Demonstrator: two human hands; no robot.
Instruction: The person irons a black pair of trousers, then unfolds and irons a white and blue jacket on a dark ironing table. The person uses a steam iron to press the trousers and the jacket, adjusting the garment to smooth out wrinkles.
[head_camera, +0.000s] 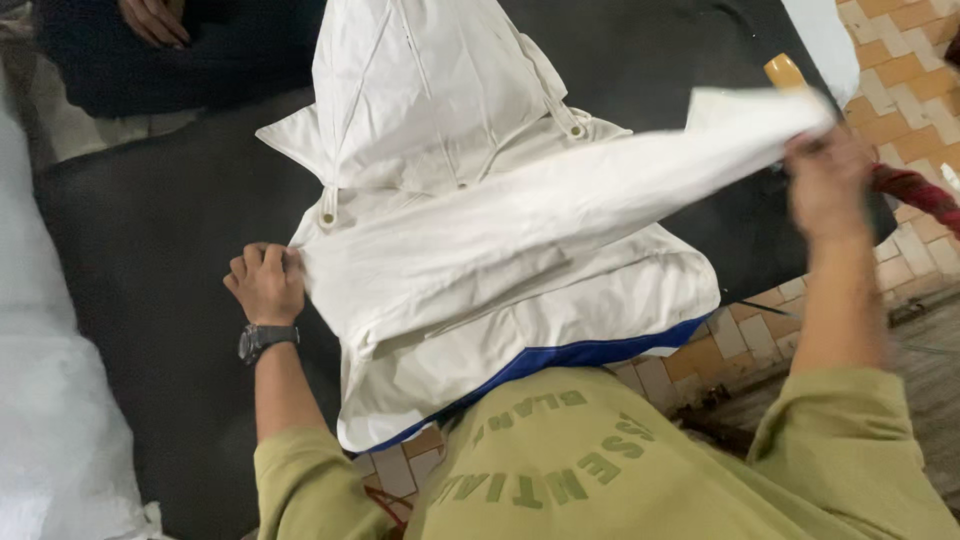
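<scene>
One white hooded jacket (470, 200) spread on a dark table (150, 260), blue hem toward the wearer. Left hand (265, 283) closed on the fold at its left edge; right hand (825, 180), blurred, gripping the raised sleeve end. Another person's hand (152, 20) well apart, top left.

- One white hooded jacket (470, 200) on the black tabletop (150, 260).
- Two hands gripping it: left hand (266, 283), right hand (826, 183).
- One wristwatch (264, 340).
- One other person's hand (155, 20) beyond the jacket.

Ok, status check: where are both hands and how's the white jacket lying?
Left hand gripping sleeve fold at jacket's edge. Right hand holding sleeve cuff, blurred. White jacket on dark table. Another person's hand far off.
</scene>
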